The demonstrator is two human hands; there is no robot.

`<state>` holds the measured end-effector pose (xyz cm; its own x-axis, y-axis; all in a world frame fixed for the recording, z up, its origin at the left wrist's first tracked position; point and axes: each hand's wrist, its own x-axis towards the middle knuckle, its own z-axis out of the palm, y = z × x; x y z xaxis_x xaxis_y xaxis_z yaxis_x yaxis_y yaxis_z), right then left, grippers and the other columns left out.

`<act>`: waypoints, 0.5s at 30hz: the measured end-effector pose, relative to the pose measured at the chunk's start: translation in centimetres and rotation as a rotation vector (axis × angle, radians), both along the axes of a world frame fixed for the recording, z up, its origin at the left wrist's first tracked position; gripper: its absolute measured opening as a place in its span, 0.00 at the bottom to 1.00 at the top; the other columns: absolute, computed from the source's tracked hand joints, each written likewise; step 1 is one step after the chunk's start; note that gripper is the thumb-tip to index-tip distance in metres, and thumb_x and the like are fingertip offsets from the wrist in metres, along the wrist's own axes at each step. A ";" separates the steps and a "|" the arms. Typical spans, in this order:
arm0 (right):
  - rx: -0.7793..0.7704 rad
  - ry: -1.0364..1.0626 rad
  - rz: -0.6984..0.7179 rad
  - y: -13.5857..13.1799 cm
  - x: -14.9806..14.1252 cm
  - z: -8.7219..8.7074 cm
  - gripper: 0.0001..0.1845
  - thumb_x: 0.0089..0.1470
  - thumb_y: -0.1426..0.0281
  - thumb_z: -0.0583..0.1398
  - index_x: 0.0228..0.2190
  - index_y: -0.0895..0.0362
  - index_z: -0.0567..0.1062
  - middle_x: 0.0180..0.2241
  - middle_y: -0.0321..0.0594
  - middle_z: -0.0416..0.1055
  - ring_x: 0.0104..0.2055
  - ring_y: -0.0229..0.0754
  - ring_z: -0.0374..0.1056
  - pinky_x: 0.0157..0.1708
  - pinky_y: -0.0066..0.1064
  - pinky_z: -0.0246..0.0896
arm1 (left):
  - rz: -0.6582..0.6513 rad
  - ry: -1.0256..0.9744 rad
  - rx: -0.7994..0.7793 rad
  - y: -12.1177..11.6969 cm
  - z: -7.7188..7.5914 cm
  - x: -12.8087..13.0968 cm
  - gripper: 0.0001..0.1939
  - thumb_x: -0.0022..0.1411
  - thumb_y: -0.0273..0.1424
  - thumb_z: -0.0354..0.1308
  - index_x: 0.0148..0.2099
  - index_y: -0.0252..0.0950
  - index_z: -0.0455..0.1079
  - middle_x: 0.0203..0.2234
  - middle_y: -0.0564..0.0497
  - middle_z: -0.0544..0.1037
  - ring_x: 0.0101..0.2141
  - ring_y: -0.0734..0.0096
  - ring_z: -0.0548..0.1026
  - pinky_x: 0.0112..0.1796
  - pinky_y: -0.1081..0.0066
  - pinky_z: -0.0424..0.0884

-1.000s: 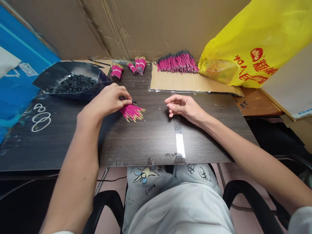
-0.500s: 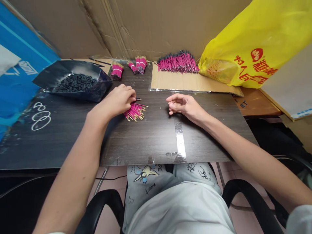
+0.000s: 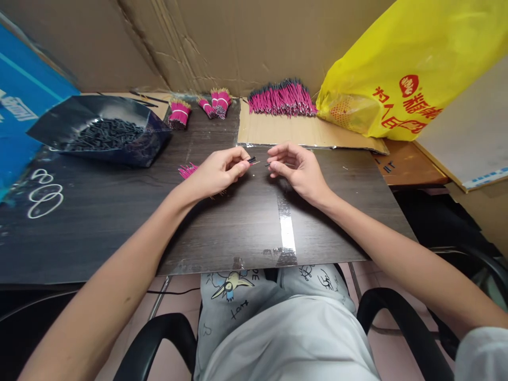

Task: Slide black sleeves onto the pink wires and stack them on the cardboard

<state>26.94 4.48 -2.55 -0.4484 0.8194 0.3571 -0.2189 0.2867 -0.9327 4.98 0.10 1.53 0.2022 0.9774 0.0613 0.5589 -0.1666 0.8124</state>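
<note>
My left hand [image 3: 223, 170] is closed in a pinch over the dark table. Short black tubes [image 3: 252, 159] stick out from its fingertips, and a thin wire end [image 3: 257, 162] shows just beside them. Facing it across a small gap, my right hand [image 3: 296, 168] pinches a small black tube [image 3: 267, 164] between thumb and fingers. Loose pink wires [image 3: 187, 170] with gold tips lie on the table behind and under my left hand, which hides most of them. A dark bag [image 3: 154, 140] to the left holds a heap of black tubes [image 3: 109, 135].
Banded pink wire bundles [image 3: 179, 114] [image 3: 221, 103] stand at the back. Pink wires with black ends [image 3: 281, 99] lie in a row on a cardboard sheet [image 3: 278, 129]. A yellow plastic bag [image 3: 369, 90] is at the right back, white rings [image 3: 45, 200] at the left.
My left hand has moved right from the loose pink wires, now with black tubes and a wire end at its fingertips. My right hand now shows a black tube. The view has shifted slightly.
</note>
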 end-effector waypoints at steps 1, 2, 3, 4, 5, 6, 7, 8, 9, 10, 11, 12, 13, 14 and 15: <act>0.021 -0.001 -0.015 -0.2 0.0 0.0 0.16 0.55 0.63 0.69 0.41 0.56 0.74 0.39 0.42 0.74 0.41 0.41 0.71 0.40 0.35 0.75 | -0.004 0.010 0.003 0.0 0.0 0.1 0.10 0.66 0.39 0.57 0.38 0.37 0.67 0.24 0.56 0.65 0.25 0.79 0.62 0.29 0.75 0.58; 0.040 -0.002 -0.023 -0.3 0.0 0.1 0.15 0.56 0.63 0.69 0.41 0.55 0.75 0.39 0.42 0.74 0.42 0.42 0.71 0.39 0.34 0.74 | -0.006 0.021 0.004 -0.1 0.0 0.3 0.10 0.66 0.39 0.57 0.38 0.37 0.67 0.24 0.56 0.66 0.26 0.79 0.62 0.29 0.75 0.58; 0.058 -0.002 -0.025 -0.4 0.1 0.1 0.14 0.57 0.63 0.69 0.42 0.55 0.75 0.39 0.42 0.74 0.43 0.42 0.71 0.38 0.34 0.74 | -0.008 0.031 0.002 -0.1 0.1 0.4 0.10 0.66 0.39 0.57 0.38 0.36 0.67 0.25 0.55 0.66 0.26 0.79 0.62 0.30 0.75 0.58; 0.073 0.000 -0.023 -0.5 0.1 0.1 0.14 0.58 0.63 0.69 0.42 0.55 0.75 0.40 0.42 0.74 0.43 0.42 0.71 0.37 0.33 0.74 | -0.010 0.038 -0.002 -0.2 0.2 0.5 0.10 0.66 0.39 0.57 0.38 0.36 0.68 0.25 0.55 0.66 0.27 0.79 0.62 0.30 0.75 0.58; 0.086 0.002 -0.020 -0.6 0.1 0.0 0.13 0.58 0.63 0.69 0.42 0.55 0.75 0.40 0.42 0.74 0.44 0.42 0.71 0.37 0.33 0.74 | -0.012 0.046 -0.002 -0.3 0.3 0.6 0.10 0.66 0.39 0.57 0.38 0.36 0.68 0.26 0.55 0.67 0.27 0.79 0.62 0.31 0.75 0.58; 0.094 0.003 -0.015 -0.6 0.1 0.0 0.13 0.59 0.63 0.68 0.42 0.55 0.75 0.40 0.42 0.74 0.44 0.42 0.71 0.36 0.33 0.74 | -0.016 0.053 -0.002 -0.4 0.3 0.8 0.11 0.66 0.39 0.57 0.38 0.36 0.68 0.26 0.55 0.67 0.28 0.79 0.63 0.31 0.75 0.58; 0.099 0.006 -0.013 -0.6 0.2 0.0 0.13 0.59 0.62 0.68 0.42 0.55 0.75 0.41 0.42 0.74 0.44 0.42 0.71 0.36 0.33 0.73 | -0.021 0.060 0.002 -0.4 0.4 0.9 0.11 0.66 0.38 0.57 0.38 0.36 0.68 0.26 0.55 0.68 0.28 0.79 0.63 0.32 0.75 0.59; 0.100 0.009 -0.014 -0.6 0.2 0.0 0.14 0.59 0.62 0.68 0.42 0.55 0.75 0.41 0.42 0.73 0.43 0.42 0.71 0.36 0.33 0.73 | -0.027 0.064 0.006 -0.4 0.4 0.9 0.11 0.66 0.38 0.56 0.38 0.36 0.68 0.27 0.55 0.68 0.29 0.79 0.63 0.32 0.75 0.59; 0.098 0.009 -0.019 -0.6 0.2 0.0 0.14 0.59 0.61 0.69 0.42 0.55 0.75 0.41 0.41 0.73 0.43 0.42 0.71 0.36 0.33 0.73 | -0.030 0.068 0.011 -0.5 0.4 1.0 0.11 0.67 0.38 0.56 0.38 0.36 0.68 0.27 0.55 0.68 0.29 0.79 0.63 0.33 0.75 0.59; 0.092 0.005 -0.023 -0.6 0.2 0.1 0.15 0.59 0.60 0.69 0.42 0.55 0.75 0.41 0.41 0.73 0.43 0.42 0.70 0.36 0.33 0.73 | -0.032 0.071 0.013 -0.5 0.4 1.0 0.11 0.67 0.38 0.56 0.38 0.36 0.68 0.27 0.55 0.69 0.29 0.79 0.63 0.33 0.75 0.59; 0.083 -0.002 -0.029 -0.6 0.2 0.1 0.16 0.58 0.59 0.69 0.42 0.55 0.75 0.41 0.41 0.73 0.42 0.42 0.70 0.36 0.32 0.73 | -0.033 0.073 0.012 -0.5 0.4 1.1 0.11 0.67 0.38 0.56 0.37 0.35 0.68 0.27 0.55 0.69 0.29 0.79 0.63 0.33 0.75 0.59; 0.073 -0.010 -0.033 -0.6 0.2 0.2 0.17 0.58 0.58 0.69 0.42 0.55 0.75 0.40 0.41 0.73 0.43 0.42 0.70 0.36 0.32 0.73 | -0.030 0.075 0.012 -0.5 0.4 1.1 0.11 0.66 0.38 0.56 0.37 0.35 0.68 0.27 0.55 0.69 0.29 0.79 0.63 0.33 0.75 0.58; 0.065 -0.019 -0.035 -0.6 0.2 0.2 0.17 0.57 0.57 0.69 0.41 0.55 0.74 0.40 0.41 0.73 0.43 0.42 0.70 0.36 0.32 0.73 | -0.027 0.078 0.010 -0.5 0.4 1.1 0.11 0.66 0.38 0.56 0.37 0.35 0.68 0.27 0.55 0.69 0.29 0.79 0.63 0.33 0.75 0.58; 0.060 -0.028 -0.034 -0.6 0.2 0.3 0.18 0.57 0.57 0.69 0.41 0.54 0.74 0.40 0.41 0.73 0.44 0.43 0.70 0.36 0.32 0.73 | -0.026 0.080 0.007 -0.5 0.4 1.1 0.11 0.66 0.38 0.56 0.37 0.35 0.68 0.26 0.55 0.68 0.29 0.78 0.63 0.33 0.75 0.58; 0.061 -0.031 -0.033 -0.6 0.2 0.3 0.17 0.56 0.57 0.69 0.41 0.54 0.74 0.40 0.41 0.73 0.44 0.43 0.70 0.35 0.32 0.73 | -0.026 0.082 0.006 -0.5 0.4 1.1 0.11 0.66 0.39 0.56 0.37 0.36 0.68 0.26 0.55 0.68 0.29 0.78 0.63 0.33 0.75 0.58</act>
